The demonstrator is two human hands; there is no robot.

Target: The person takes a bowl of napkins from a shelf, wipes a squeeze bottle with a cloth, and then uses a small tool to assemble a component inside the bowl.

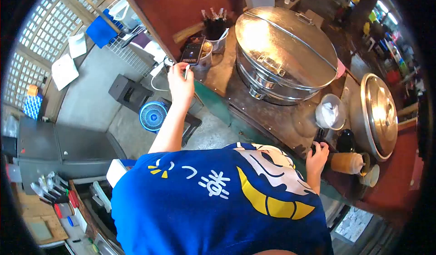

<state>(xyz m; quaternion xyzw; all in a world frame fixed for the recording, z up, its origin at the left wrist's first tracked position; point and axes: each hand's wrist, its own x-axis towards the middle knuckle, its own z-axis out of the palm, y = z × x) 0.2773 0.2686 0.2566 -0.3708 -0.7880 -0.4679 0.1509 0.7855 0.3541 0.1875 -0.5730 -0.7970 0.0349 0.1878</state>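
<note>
My left hand [180,85] is raised at the counter's left end, fingers closed on a small white stick-like piece [187,69]. Just above the fingertips a dark phone [192,53] with a lit screen leans by a clear plastic cup [206,57]. A white cable [154,83] hangs left of that hand. At the counter's front edge, my right hand [319,155] curls around a black object [320,134] whose kind I cannot make out. Beside it are a bottle of brown sauce [346,162] and a clear tub [330,112] with white plastic inside.
A large round lidded metal pot [284,51] fills the middle of the counter [254,105]. Another lidded pot [379,116] stands at right. A bucket of bottles [218,39] is at the back left. On the floor are a blue fan [153,117] and a black stool [129,91].
</note>
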